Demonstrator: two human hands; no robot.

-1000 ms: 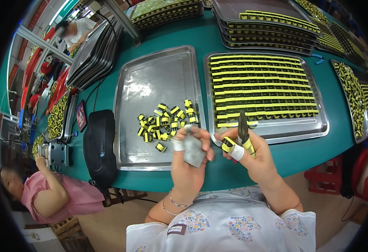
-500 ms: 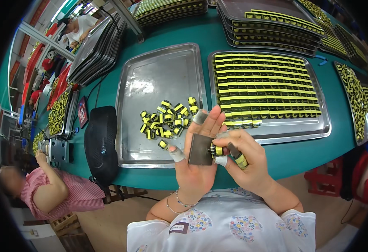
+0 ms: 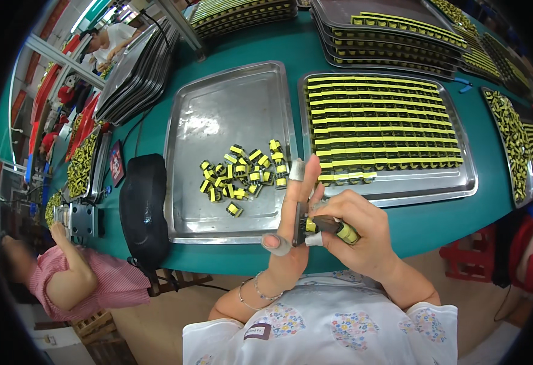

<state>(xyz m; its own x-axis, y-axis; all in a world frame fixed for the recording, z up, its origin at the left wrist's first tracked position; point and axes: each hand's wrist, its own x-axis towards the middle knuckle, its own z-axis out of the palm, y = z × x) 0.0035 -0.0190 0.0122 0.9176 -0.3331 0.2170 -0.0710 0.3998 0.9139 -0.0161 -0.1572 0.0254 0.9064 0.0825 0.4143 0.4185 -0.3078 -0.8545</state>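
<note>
My left hand [image 3: 294,234] stands upright just before the table [image 3: 436,219] edge, its grip clamped on a flat dark block [image 3: 301,224], thumb low and taped fingers running up behind it. A second ago that block lay face-on in my palm; now it is turned edge-on toward me. My right hand [image 3: 354,234] has closed in from the side and its grip is pinched shut on a small yellow-and-black component [image 3: 339,230], pressing it against the block where before it was held apart. So the piece has come to the block and the work on it looks under way.

Just beyond my fingertips lies the left metal tray [image 3: 230,109] with a loose heap of yellow-banded components [image 3: 245,176], seemingly undisturbed. Beside it the right tray [image 3: 461,188] carries neat rows of the same parts. Farther back, stacked trays [image 3: 394,45] fill the table.
</note>
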